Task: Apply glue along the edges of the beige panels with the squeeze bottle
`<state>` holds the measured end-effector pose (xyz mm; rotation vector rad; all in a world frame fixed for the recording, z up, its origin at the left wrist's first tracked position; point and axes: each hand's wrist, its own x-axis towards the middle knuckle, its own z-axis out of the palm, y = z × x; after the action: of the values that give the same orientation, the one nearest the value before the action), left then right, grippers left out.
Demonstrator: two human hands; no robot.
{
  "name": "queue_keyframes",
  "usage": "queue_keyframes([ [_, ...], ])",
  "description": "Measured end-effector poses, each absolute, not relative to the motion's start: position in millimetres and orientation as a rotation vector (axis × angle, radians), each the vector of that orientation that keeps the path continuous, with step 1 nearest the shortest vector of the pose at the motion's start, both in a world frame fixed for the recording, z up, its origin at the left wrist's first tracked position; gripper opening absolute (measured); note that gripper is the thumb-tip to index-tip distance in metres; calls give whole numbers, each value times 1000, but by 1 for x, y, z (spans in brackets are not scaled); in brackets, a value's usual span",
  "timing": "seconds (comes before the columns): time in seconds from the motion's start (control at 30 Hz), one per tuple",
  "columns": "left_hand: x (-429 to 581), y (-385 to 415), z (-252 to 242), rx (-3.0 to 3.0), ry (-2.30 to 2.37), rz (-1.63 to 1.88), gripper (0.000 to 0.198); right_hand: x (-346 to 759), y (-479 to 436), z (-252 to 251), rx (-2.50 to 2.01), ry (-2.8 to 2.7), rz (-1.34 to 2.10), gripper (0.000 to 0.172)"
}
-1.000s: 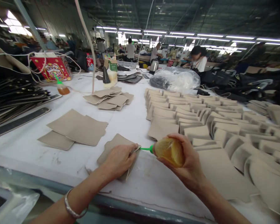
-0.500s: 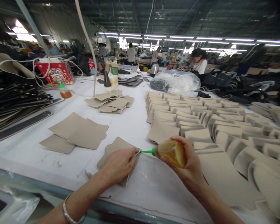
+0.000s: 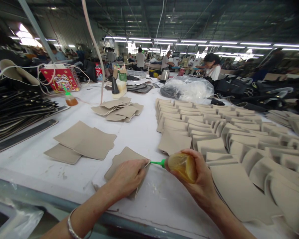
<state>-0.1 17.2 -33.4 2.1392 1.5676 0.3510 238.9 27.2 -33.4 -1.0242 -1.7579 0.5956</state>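
My left hand (image 3: 128,176) presses on a beige sheet piece (image 3: 122,159) near the table's front edge, its fingers closed at the piece's right corner. In my right hand (image 3: 200,176) is a glue bottle (image 3: 180,166) with amber liquid, tipped on its side. Its thin green nozzle (image 3: 158,162) points left, and the tip meets the edge of the piece beside my left fingertips. To the left lie several flat beige pieces (image 3: 89,141), overlapping.
Rows of folded beige pieces (image 3: 209,129) fill the table's right side. A loose beige pile (image 3: 119,109) lies farther back. Black strips (image 3: 20,113) are stacked at left, near another green-tipped bottle (image 3: 71,99). A hose (image 3: 96,49) hangs down; a person (image 3: 211,66) sits beyond.
The bottle has shifted very slightly left and down in my right hand, its tip staying at the piece's edge. My left hand has hardly moved.
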Motion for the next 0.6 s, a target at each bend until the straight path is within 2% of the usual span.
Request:
queue_keyframes([
  [0.6,3,16,-28,2153,1590,305,35,246,27,-42,-994,-1707,684,46],
])
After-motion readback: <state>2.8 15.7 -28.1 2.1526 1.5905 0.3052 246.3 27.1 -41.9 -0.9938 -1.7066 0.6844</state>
